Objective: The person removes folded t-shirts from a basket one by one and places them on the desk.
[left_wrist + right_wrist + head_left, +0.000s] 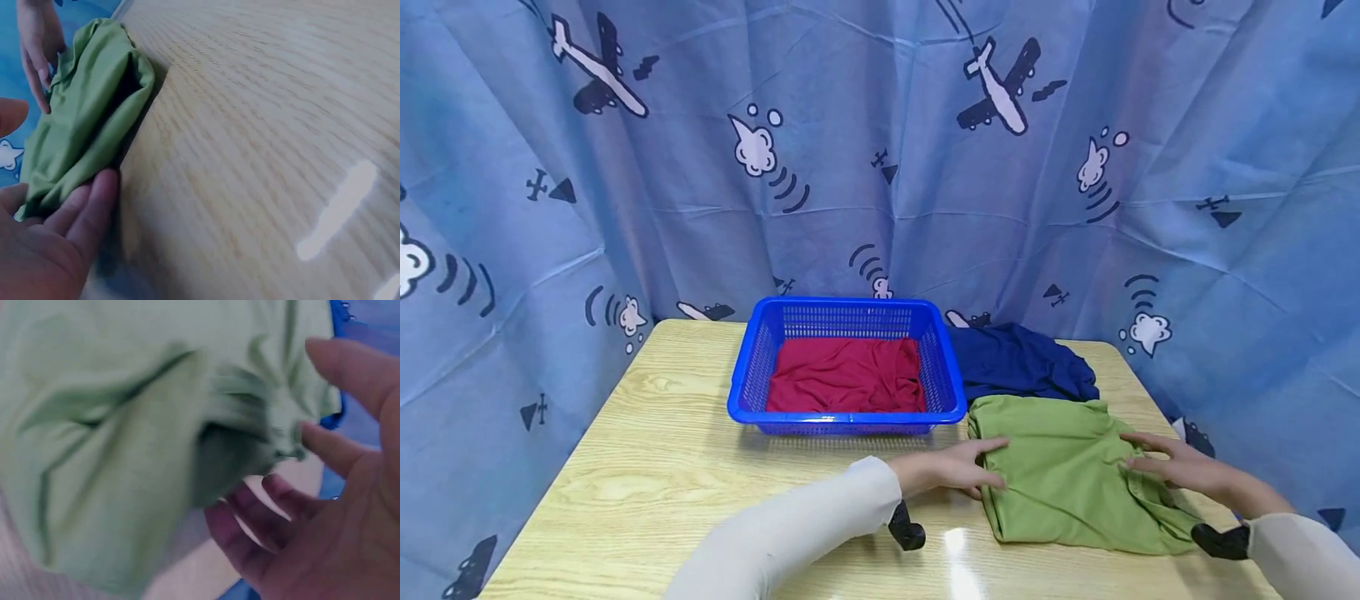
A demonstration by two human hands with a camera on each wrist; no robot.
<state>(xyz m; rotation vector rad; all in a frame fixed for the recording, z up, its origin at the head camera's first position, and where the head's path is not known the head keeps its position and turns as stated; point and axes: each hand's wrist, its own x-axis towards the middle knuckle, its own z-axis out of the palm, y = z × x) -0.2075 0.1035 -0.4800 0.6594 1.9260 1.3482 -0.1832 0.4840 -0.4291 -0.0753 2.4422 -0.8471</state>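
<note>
A folded green cloth [1060,475] lies flat on the right part of the table, with loose folds at its right end. My left hand [951,468] is at its left edge, thumb and fingers spread. In the left wrist view, the fingertips [94,203] touch the cloth's lower edge. At the opposite end, my right hand [1195,471] has its fingers spread over the border. Close up in the right wrist view, the right fingers [250,519] are extended beside an open fold of the green cloth [112,462].
A blue plastic basket [846,418] holding a dark red cloth [842,375] stands at the back middle of the wooden table [647,467]. Crumpled navy cloth [1022,362] lies right of it, behind the green one. A blue patterned curtain [850,167] hangs around the table.
</note>
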